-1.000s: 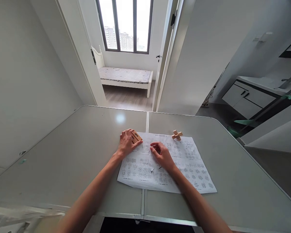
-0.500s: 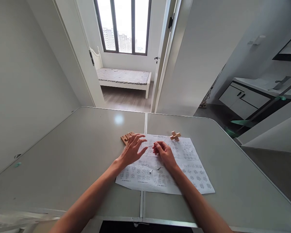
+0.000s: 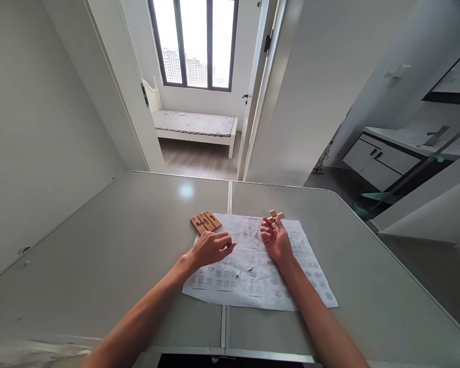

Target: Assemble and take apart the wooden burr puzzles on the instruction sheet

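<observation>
Person stands at a grey folding table with a white paper sheet of printed diagrams spread in front. The right hand is up at about 1 o'clock on the sheet, palm turned inward and fingers curled toward a small cross-shaped pale wooden puzzle that sits on the sheet's far edge. The fingertips look to be touching it, but I cannot tell whether they actually pinch it or only rest against it. The left hand lies near the sheet's middle at 10 o'clock, fingers loosely curled with the tips on the paper, holding nothing. A flat set of brown wooden slotted bars lies just beyond it at 11 o'clock, half on the sheet corner and apart from the hand. Risks, as a judgement: the cross puzzle is small and an interlocked type, so a light or off-centre grab could knock it off the sheet's far edge or let it come loose into pieces. The paper is loose on a smooth top, so any drag from either wrist could slide it and carry the bars along. Two tiny dark metal bits lie at 6 o'clock between the forearms, where a sweeping arm could flick them away.
</observation>
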Demonstrator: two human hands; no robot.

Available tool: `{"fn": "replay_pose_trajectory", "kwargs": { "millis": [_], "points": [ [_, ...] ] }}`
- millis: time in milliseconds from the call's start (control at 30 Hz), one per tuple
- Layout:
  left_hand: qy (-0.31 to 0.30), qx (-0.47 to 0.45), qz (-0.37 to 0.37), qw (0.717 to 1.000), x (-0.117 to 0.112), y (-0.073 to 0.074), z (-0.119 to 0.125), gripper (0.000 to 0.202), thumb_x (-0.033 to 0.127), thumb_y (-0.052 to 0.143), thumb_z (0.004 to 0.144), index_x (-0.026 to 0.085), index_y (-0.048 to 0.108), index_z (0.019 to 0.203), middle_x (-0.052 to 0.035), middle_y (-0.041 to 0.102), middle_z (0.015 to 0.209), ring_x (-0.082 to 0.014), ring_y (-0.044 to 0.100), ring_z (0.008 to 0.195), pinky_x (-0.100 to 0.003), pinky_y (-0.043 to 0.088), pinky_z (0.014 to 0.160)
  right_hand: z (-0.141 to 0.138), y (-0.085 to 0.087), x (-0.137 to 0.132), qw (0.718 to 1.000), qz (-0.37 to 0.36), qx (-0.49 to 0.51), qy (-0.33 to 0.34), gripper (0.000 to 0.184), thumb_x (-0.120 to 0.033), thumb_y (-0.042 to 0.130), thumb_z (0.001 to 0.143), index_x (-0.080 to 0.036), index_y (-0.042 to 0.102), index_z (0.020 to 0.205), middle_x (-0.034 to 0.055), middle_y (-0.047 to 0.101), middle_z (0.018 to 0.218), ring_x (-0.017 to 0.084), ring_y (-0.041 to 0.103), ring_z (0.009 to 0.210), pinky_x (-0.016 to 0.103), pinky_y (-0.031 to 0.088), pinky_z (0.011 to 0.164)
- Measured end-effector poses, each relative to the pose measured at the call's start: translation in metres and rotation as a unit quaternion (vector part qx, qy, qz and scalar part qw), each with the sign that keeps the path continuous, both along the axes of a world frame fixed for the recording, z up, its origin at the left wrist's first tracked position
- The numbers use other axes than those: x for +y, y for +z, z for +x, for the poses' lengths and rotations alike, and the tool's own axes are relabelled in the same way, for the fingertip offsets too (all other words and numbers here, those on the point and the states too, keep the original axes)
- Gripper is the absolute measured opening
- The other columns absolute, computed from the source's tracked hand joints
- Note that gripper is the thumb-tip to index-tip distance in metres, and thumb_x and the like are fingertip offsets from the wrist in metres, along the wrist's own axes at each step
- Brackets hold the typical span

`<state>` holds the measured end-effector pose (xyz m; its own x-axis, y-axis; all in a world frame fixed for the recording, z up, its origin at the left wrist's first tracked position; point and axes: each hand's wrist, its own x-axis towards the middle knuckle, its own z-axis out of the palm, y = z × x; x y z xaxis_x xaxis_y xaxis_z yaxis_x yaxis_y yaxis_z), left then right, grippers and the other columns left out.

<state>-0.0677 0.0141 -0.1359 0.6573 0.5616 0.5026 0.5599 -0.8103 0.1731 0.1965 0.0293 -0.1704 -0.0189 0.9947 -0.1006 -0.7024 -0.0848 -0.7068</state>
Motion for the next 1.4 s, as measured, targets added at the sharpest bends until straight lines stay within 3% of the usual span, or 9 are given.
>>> {"fn": "replay_pose_trajectory", "kwargs": {
  "millis": [267, 533, 767, 933, 1067, 1167, 1300, 1400],
  "points": [
    [-0.006, -0.020, -0.012, 1.000, -0.002, 0.005, 0.001, 0.040, 0.033, 0.047, 0.103, 0.019, 0.055, 0.066, 0.0033, 0.051, 0.059, -0.0076, 0.037, 0.045, -0.025, 0.028, 0.048, 0.017, -0.003, 0.004, 0.999, 0.015, 0.045, 0.005, 0.029, -0.052, 0.062, 0.097, -0.024, 0.067, 0.096, -0.0001, 0.049, 0.080, 0.010, 0.046, 0.060, 0.015, 0.048, 0.042],
    [-0.004, -0.009, -0.022, 1.000, -0.001, 0.002, -0.001, 0.040, 0.034, 0.047, 0.102, 0.019, 0.058, 0.067, 0.0028, 0.053, 0.060, -0.0077, 0.041, 0.045, -0.025, 0.031, 0.048, 0.014, -0.001, 0.005, 0.997, -0.001, 0.076, 0.014, 0.006, -0.028, 0.059, 0.096, -0.023, 0.058, 0.093, -0.0038, 0.044, 0.073, 0.007, 0.040, 0.051, 0.011, 0.044, 0.039],
    [0.001, -0.007, -0.037, 0.999, 0.001, -0.002, -0.003, 0.041, 0.036, 0.046, 0.103, 0.019, 0.059, 0.068, 0.0012, 0.059, 0.062, -0.0083, 0.044, 0.048, -0.023, 0.033, 0.049, -0.004, 0.008, -0.003, 0.999, 0.003, -0.020, 0.047, 0.021, -0.039, 0.068, 0.088, -0.021, 0.057, 0.088, -0.0061, 0.042, 0.066, 0.008, 0.034, 0.046, 0.015, 0.036, 0.035],
    [0.032, -0.078, -0.138, 0.987, -0.001, 0.001, 0.000, 0.033, 0.042, 0.052, 0.102, 0.020, 0.062, 0.079, 0.0005, 0.066, 0.070, -0.0099, 0.054, 0.056, -0.023, 0.043, 0.057, -0.020, 0.021, -0.017, 0.987, 0.008, -0.076, 0.144, 0.031, -0.051, 0.062, 0.091, -0.021, 0.058, 0.088, -0.0063, 0.045, 0.061, 0.007, 0.031, 0.041, 0.018, 0.029, 0.033],
    [0.028, -0.142, -0.254, 0.956, -0.003, 0.006, 0.004, 0.030, 0.050, 0.058, 0.098, 0.021, 0.063, 0.100, -0.0012, 0.069, 0.081, -0.0130, 0.061, 0.066, -0.026, 0.051, 0.065, -0.031, 0.023, -0.029, 0.963, 0.019, -0.092, 0.254, 0.042, -0.059, 0.055, 0.094, -0.020, 0.053, 0.080, -0.0069, 0.047, 0.054, 0.005, 0.029, 0.032, 0.019, 0.023, 0.031],
    [-0.026, -0.205, -0.333, 0.920, -0.002, 0.008, 0.005, 0.048, 0.058, 0.065, 0.091, 0.020, 0.060, 0.120, -0.0081, 0.072, 0.104, -0.0180, 0.068, 0.085, -0.031, 0.056, 0.077, -0.036, 0.022, -0.035, 0.941, 0.054, -0.091, 0.322, 0.045, -0.061, 0.052, 0.095, -0.020, 0.052, 0.077, -0.0058, 0.051, 0.052, 0.006, 0.034, 0.030, 0.020, 0.025, 0.032],
    [-0.118, -0.266, -0.456, 0.841, -0.001, 0.013, 0.004, 0.070, 0.074, 0.063, 0.084, 0.019, 0.061, 0.128, -0.0129, 0.070, 0.120, -0.0268, 0.068, 0.110, -0.040, 0.054, 0.096, -0.039, 0.024, -0.041, 0.910, 0.101, -0.101, 0.388, 0.044, -0.059, 0.050, 0.097, -0.018, 0.055, 0.081, -0.0035, 0.056, 0.051, 0.008, 0.042, 0.031, 0.020, 0.030, 0.035],
    [-0.163, -0.277, -0.541, 0.777, -0.003, 0.019, 0.003, 0.075, 0.077, 0.068, 0.078, 0.022, 0.064, 0.129, -0.0123, 0.071, 0.125, -0.0315, 0.065, 0.121, -0.044, 0.051, 0.104, -0.040, 0.029, -0.044, 0.884, 0.130, -0.099, 0.437, 0.042, -0.056, 0.050, 0.098, -0.018, 0.056, 0.080, -0.0023, 0.058, 0.048, 0.010, 0.044, 0.032, 0.021, 0.031, 0.036]
  ]
}}
